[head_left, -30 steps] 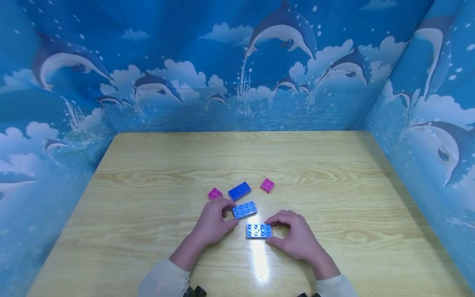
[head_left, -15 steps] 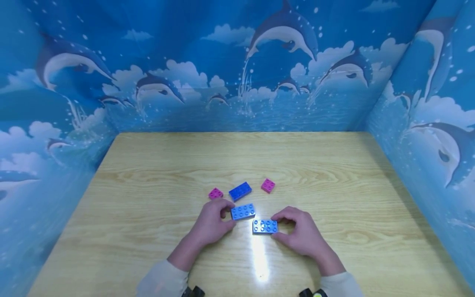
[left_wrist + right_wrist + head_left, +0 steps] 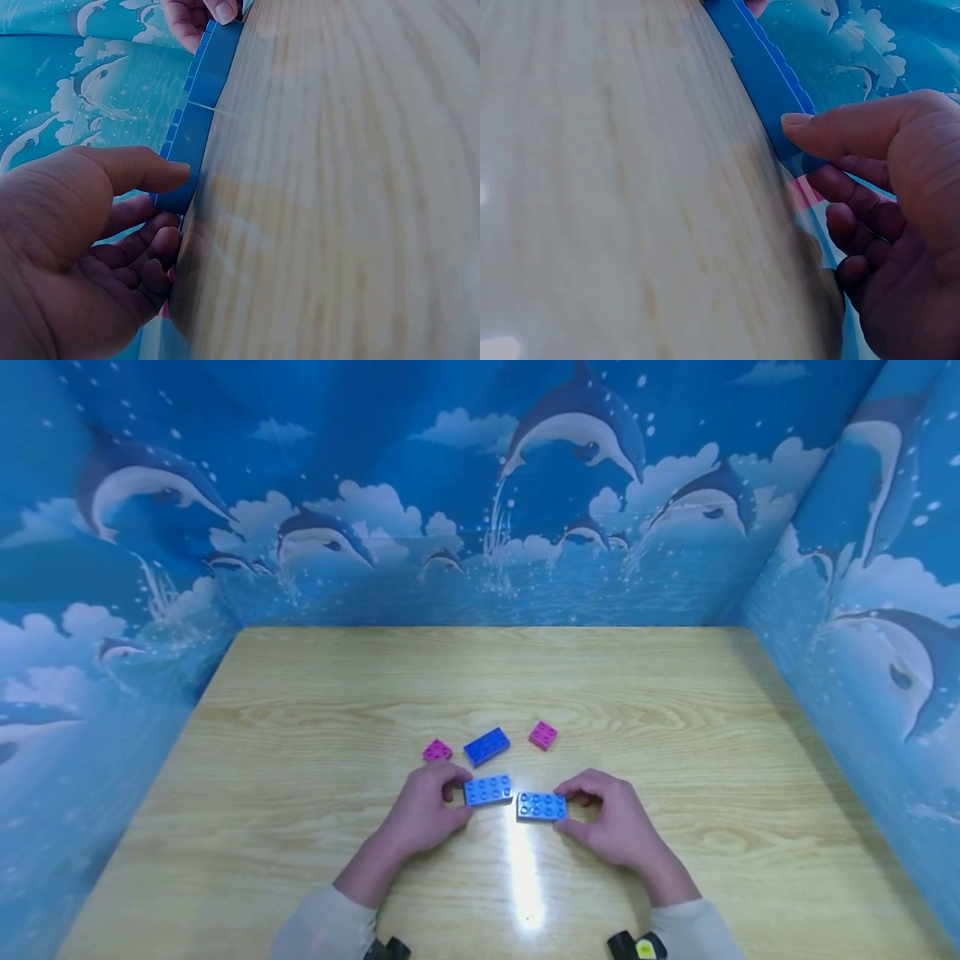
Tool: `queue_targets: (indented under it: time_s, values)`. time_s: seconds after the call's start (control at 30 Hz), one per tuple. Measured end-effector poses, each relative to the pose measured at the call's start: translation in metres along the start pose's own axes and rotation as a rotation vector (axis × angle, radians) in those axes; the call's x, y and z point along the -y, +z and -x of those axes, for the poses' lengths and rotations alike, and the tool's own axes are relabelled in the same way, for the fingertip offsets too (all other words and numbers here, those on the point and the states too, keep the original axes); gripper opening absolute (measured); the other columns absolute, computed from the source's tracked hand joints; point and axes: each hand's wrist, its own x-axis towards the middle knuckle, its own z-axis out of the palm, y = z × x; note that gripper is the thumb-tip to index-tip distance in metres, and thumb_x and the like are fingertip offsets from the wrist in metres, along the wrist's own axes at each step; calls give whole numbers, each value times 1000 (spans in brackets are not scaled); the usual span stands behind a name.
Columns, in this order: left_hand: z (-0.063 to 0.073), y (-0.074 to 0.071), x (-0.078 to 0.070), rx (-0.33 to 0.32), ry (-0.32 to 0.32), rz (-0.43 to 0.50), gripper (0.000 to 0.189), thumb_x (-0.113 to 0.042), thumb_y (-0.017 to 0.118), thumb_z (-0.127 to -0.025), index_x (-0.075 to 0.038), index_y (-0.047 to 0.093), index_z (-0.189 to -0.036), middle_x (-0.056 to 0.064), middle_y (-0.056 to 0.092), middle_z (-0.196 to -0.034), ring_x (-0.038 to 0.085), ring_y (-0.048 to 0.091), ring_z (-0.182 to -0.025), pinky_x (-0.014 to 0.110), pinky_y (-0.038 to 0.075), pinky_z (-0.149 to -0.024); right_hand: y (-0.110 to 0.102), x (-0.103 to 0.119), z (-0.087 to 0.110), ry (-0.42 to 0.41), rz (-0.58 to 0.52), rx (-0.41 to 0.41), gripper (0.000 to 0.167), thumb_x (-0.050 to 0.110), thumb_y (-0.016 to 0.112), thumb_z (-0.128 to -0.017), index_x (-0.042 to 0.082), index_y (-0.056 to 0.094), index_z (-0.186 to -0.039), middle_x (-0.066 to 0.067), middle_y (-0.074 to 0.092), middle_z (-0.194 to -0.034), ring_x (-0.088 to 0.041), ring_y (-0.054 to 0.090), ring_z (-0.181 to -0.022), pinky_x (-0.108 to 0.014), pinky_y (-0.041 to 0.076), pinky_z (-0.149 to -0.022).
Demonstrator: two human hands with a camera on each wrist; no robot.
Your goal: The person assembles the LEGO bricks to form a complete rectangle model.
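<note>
Two lighter blue building bricks with two rows of studs lie on the table, end toward end with a narrow gap in the head view. My left hand (image 3: 426, 807) pinches the outer end of the left light blue brick (image 3: 487, 790) between thumb and fingers. On the other side, my right hand (image 3: 611, 817) pinches the outer end of the right light blue brick (image 3: 541, 807). In the left wrist view the thumb lies along the near face of the left brick (image 3: 196, 142). The right wrist view has the thumb pressed to the right brick (image 3: 769, 86).
Behind the hands lie a dark blue brick (image 3: 486, 747), a pink brick (image 3: 437, 750) by the left fingers and another pink brick (image 3: 543, 735) farther right. The wood-grain table (image 3: 337, 677) meets a dolphin-printed backdrop (image 3: 390, 577) at its back and sides.
My right hand has slid its brick away from me and to the right, level beside the left one. The left brick has shifted slightly left and toward me in my left hand.
</note>
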Motion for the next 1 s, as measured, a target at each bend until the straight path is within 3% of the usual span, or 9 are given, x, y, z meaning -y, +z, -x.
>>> queue_targets:
  time_s: [1.0]
  values:
    - [-1,-2,2,29,6,14,40,-8,84,-74,-6,69,-112,-4,58,-91,13,53,-78,28,49,-68,-5,-7,-25,-21,1,55,38,7,90,-69,16,75,-103,10,66,-94,-15,59,-86,-36,51,-78]
